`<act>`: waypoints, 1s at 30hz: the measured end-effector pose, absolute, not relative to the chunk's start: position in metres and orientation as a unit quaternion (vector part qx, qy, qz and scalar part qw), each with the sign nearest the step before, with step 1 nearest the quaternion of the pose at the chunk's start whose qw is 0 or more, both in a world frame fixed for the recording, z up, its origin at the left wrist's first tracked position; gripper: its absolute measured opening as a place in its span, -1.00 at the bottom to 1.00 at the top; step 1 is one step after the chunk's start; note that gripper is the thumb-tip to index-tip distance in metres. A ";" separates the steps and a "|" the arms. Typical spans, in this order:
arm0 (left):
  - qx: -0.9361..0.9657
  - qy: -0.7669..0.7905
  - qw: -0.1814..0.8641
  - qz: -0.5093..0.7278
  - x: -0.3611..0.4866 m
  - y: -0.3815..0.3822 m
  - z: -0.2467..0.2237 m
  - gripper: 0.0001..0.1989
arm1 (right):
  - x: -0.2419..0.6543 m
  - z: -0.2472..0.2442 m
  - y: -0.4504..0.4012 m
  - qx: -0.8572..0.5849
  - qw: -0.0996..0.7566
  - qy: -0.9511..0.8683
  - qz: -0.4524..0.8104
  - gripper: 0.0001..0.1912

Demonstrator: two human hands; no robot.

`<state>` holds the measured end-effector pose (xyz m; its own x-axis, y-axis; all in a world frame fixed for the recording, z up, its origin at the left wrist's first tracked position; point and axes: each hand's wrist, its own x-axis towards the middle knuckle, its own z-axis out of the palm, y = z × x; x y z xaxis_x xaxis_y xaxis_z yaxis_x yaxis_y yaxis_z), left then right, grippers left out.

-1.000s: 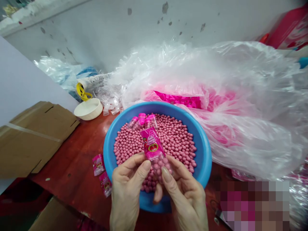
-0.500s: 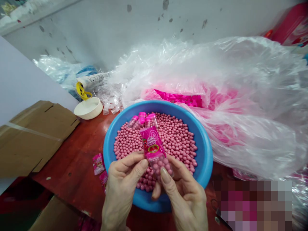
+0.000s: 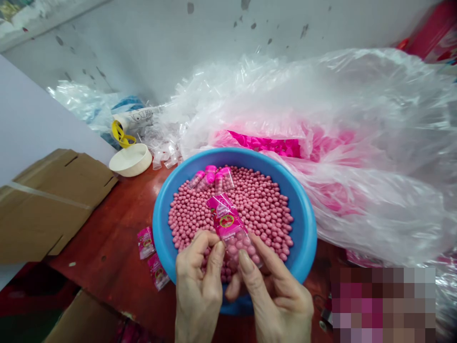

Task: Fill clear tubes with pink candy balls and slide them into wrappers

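Observation:
Over the blue basin (image 3: 307, 219) I hold a small pink candy packet (image 3: 227, 220) tilted, with round pink balls showing through its clear lower end. My right hand (image 3: 276, 290) is closed on that lower end, thumb in front. My left hand (image 3: 200, 281) pinches the packet's left edge between thumb and fingers. Pink candy balls (image 3: 264, 209) fill much of the basin beneath. Several small clear tubes with bright pink caps (image 3: 210, 178) lie on the candies at the far side. Two similar packets (image 3: 145, 242) rest on the table left of the basin.
A large clear plastic bag (image 3: 374, 200) with pink pieces inside spreads behind and right of the basin. At left stand a white round lid (image 3: 131, 160), yellow tape ring (image 3: 122, 134), clear tubes (image 3: 166, 147) and a flattened cardboard box (image 3: 53, 200) on the red table (image 3: 103, 228).
My left hand has moved right, closer to my right hand. The packet has dropped slightly, and the second packet on the table is now more exposed.

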<state>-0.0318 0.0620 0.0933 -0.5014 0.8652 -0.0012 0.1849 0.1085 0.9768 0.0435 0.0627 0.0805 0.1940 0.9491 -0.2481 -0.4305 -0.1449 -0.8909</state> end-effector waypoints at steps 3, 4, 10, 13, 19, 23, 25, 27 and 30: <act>0.329 0.642 0.358 0.592 -0.030 0.060 0.087 -0.83 | 0.044 0.080 0.063 -0.492 0.603 -0.282 0.560 -0.72; 0.301 0.626 0.383 0.608 -0.032 0.060 0.085 -0.85 | 0.044 0.079 0.063 -0.488 0.603 -0.289 0.561 -0.71; 0.155 0.552 0.469 0.671 -0.041 0.067 0.087 -0.81 | 0.044 0.077 0.062 -0.455 0.563 -0.321 0.612 -0.69; 0.124 0.531 0.507 0.668 -0.040 0.073 0.091 -0.80 | 0.044 0.077 0.063 -0.463 0.538 -0.326 0.624 -0.64; 0.101 0.500 0.551 0.660 -0.029 0.071 0.090 -0.80 | 0.049 0.071 0.068 -0.488 0.497 -0.424 0.579 -0.68; 0.121 0.503 0.566 0.642 -0.026 0.067 0.087 -0.84 | 0.048 0.067 0.065 -0.502 0.551 -0.474 0.468 -0.63; 0.137 0.493 0.580 0.634 -0.027 0.067 0.086 -0.84 | 0.046 0.067 0.063 -0.497 0.575 -0.482 0.437 -0.60; 0.145 0.474 0.597 0.631 -0.028 0.068 0.085 -0.82 | 0.045 0.068 0.063 -0.497 0.582 -0.479 0.429 -0.62; 0.131 0.457 0.603 0.640 -0.029 0.069 0.084 -0.77 | 0.045 0.071 0.065 -0.506 0.578 -0.449 0.457 -0.67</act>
